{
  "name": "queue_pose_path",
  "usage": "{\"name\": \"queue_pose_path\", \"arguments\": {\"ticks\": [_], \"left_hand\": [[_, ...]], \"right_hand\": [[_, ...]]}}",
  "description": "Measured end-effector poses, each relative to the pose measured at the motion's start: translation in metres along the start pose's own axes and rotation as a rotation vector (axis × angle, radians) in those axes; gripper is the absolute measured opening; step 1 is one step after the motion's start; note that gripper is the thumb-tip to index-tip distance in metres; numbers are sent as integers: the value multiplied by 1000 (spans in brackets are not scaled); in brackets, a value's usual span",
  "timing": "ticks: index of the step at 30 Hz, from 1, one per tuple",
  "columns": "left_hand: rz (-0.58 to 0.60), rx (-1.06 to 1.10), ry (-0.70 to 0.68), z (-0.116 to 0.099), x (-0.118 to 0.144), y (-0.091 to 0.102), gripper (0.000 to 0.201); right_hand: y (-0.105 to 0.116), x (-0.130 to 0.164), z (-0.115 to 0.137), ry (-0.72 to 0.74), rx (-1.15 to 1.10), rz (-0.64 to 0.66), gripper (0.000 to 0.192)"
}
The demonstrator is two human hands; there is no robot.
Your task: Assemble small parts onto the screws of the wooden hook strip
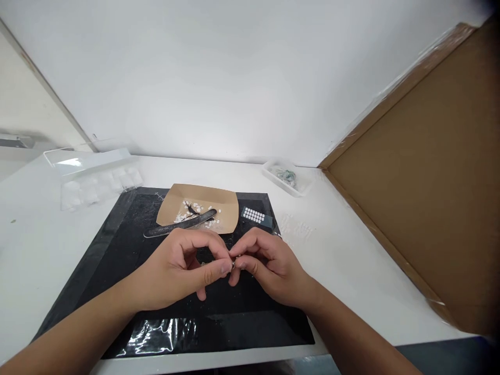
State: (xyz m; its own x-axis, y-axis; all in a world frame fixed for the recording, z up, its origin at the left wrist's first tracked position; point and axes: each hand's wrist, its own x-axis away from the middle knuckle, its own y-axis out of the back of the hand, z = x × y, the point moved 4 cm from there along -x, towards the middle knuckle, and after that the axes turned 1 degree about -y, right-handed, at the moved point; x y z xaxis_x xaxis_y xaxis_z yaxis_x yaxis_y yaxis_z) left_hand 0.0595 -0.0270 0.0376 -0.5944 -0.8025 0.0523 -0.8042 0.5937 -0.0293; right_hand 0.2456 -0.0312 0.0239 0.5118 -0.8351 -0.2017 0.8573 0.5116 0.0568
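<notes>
My left hand (183,271) and my right hand (267,265) meet fingertip to fingertip over a black mat (117,250). Between them they pinch a tiny shiny part (233,264), too small to identify. Just behind the hands lies a brown paper tray (226,205) holding several small white bits. A dark nail file (172,227) rests across the tray's front edge and onto the mat.
A small dark card with white dots (255,215) lies right of the paper tray. A clear plastic box (94,174) stands at the back left, a small clear tray (287,177) at the back right. A cardboard panel (425,177) walls off the right side.
</notes>
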Motion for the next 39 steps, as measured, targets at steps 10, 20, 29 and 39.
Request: {"name": "queue_pose_path", "arguments": {"ticks": [10, 20, 29, 39], "left_hand": [[-8, 19, 14, 4, -1, -1, 22], [-70, -38, 7, 7, -4, 3, 28], [-183, -86, -17, 12, -4, 3, 32], [-765, -1062, -455, -17, 1, 61, 13]], "right_hand": [[8, -5, 9, 226, 337, 12, 1], [6, -5, 3, 128, 380, -82, 9], [7, -2, 1, 169, 531, -185, 6], [17, -9, -2, 143, 601, -94, 3]]}}
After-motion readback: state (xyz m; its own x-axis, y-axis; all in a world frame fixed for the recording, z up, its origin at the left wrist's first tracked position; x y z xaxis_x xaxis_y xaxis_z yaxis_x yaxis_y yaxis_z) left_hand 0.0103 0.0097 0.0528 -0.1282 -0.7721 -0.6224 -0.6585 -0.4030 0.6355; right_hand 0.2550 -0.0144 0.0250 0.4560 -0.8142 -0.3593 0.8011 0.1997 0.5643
